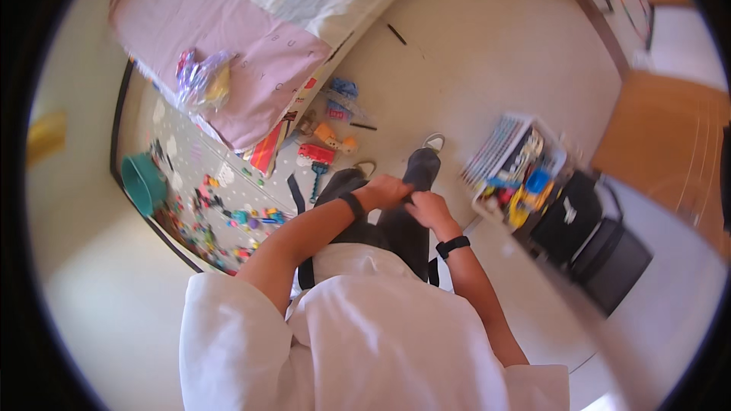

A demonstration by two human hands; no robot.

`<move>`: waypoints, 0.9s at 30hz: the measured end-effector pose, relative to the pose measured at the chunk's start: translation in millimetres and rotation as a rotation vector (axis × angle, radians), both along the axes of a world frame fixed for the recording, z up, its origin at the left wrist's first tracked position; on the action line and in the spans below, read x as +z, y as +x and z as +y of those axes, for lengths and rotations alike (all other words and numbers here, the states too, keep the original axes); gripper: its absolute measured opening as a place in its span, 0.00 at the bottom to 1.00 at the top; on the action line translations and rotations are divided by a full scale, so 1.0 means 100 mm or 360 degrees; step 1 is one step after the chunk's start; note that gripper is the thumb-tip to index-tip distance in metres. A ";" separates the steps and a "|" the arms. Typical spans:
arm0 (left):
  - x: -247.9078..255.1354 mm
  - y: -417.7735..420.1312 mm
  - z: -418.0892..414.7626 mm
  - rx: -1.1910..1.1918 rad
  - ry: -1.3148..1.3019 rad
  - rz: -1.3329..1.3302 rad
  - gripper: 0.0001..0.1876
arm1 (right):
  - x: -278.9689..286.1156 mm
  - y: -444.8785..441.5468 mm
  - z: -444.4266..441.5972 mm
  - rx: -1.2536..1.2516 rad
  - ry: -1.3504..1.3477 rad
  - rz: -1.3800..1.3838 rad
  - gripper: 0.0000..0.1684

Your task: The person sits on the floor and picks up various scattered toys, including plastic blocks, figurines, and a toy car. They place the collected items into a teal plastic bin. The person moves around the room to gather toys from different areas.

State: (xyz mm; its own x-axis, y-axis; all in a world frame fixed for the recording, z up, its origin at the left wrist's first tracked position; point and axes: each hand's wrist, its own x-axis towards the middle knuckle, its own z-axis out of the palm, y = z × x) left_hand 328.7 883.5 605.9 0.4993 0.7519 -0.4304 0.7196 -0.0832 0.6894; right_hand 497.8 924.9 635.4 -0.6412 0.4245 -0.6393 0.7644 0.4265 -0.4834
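In the head view both my hands meet in front of my dark trousers (357,234), above the knees. My left hand (386,191) has curled fingers, and its fingertips are close to those of my right hand (433,214). Whether the fingers pinch something small between them cannot be made out. Each wrist wears a black band. Beyond my hands, on the floor, lie a red toy bus (316,153), a teal toy rake or comb-like piece (317,176), an orange toy (336,138) and a blue packet (344,88).
A bed with a pink cover (251,63) holds a clear plastic bag (208,83). Small toys lie scattered on a dotted mat (228,174) beside a teal bucket (144,184). At right stand a toy-filled white basket (485,205) and a black bag (571,214). Dark sticks lie on the floor.
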 end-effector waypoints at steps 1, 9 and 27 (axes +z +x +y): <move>-0.01 -0.05 0.14 0.0085 -0.0044 0.0076 0.11 | -0.11 -0.05 0.25 0.0111 -0.0040 0.0095 0.17; -0.06 0.31 1.09 0.1007 -0.0420 0.0208 0.11 | -0.26 -0.44 2.14 0.1271 -0.0297 0.0071 0.21; -1.82 -0.35 2.67 0.2315 -0.0480 0.0042 0.10 | -1.97 -2.41 4.02 0.2309 -0.0347 -0.0496 0.20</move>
